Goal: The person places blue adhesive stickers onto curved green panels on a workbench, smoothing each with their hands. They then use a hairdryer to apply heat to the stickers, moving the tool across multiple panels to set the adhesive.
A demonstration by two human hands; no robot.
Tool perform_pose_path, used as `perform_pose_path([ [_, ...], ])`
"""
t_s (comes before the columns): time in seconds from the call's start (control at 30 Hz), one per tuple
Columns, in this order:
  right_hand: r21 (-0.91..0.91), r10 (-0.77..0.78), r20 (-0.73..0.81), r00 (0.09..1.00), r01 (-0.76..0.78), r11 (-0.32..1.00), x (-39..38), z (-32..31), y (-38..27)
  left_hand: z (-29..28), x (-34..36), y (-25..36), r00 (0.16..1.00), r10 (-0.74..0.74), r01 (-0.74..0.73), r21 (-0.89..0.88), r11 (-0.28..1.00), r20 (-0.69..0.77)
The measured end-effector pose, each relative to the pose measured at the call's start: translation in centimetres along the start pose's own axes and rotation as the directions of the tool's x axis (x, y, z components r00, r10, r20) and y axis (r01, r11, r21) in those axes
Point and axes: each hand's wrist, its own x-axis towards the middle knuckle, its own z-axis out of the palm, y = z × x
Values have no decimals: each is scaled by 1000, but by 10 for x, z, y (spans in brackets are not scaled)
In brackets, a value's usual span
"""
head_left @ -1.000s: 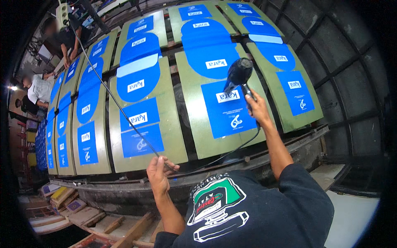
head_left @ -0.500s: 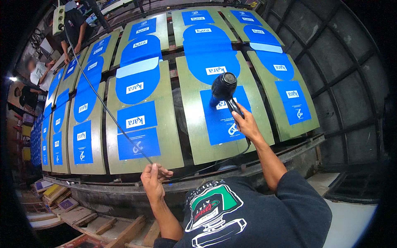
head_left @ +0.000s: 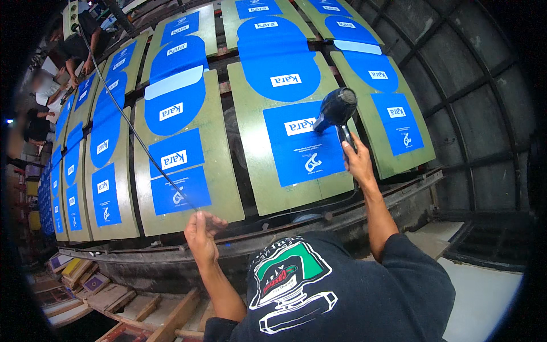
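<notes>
My right hand (head_left: 359,164) is closed round the handle of a black hair dryer (head_left: 341,104). The dryer's nozzle points left and down, over a rectangular blue printed piece (head_left: 285,162) lying on a greenish board (head_left: 268,200); I cannot tell whether it touches. Closer to the left, my left hand (head_left: 203,231) pinches a dark power cable (head_left: 139,138) between thumb and fingers. From there the cable stretches up to the far left, in front of another board with two blue rectangles (head_left: 178,155). A second stretch of cable hangs below the dryer's handle.
Rows of boards bearing blue pieces with white print fill the long rack, with dark gaps between them. A metal rail (head_left: 393,196) runs along its near edge. A socket strip (head_left: 70,17) hangs at upper left, near other people. Wooden frames (head_left: 145,312) lie lower left; a dark gridded wall stands right.
The dryer and my right hand have moved right across the blue rectangle, uncovering more of its print. My left hand still pinches the cable. The whole view has shifted slightly.
</notes>
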Motion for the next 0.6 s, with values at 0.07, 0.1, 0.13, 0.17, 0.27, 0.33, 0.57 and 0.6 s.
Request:
perform_pose_path([
  [0.07, -19, -5, -21, 1000, 4, 1000, 5, -2, 0, 2, 1, -1, 1000, 4, -4, -2, 1000, 2],
  [0.1, -1, 8, -20, 1000, -8, 1000, 8, -3, 0, 2, 2, -2, 1000, 7, -7, 0, 1000, 1],
  [0.13, 18, 21, -18, 1000, -21, 1000, 12, -3, 0, 3, 1, -4, 1000, 11, -11, 3, 1000, -1],
  [0.17, 39, 32, -17, 999, -31, 999, 16, -4, -1, 3, 1, -4, 1000, 17, -17, 5, 1000, -2],
  [0.27, 14, 23, -28, 999, -22, 1000, 33, 1, 5, 3, -2, -3, 1000, 21, -21, 5, 1000, -5],
  [0.33, 15, 13, -18, 1000, -13, 1000, 41, 4, 4, -1, -3, -5, 1000, 27, -27, 22, 999, -15],
  [0.57, 122, -13, 69, 998, 5, 992, 39, 30, -11, -11, -11, 2, 998, 37, -36, 30, 999, -50],
  [0.6, 96, -35, 66, 997, 28, 995, 42, 36, -4, -11, -10, 2, 998, 36, -34, 33, 999, -49],
])
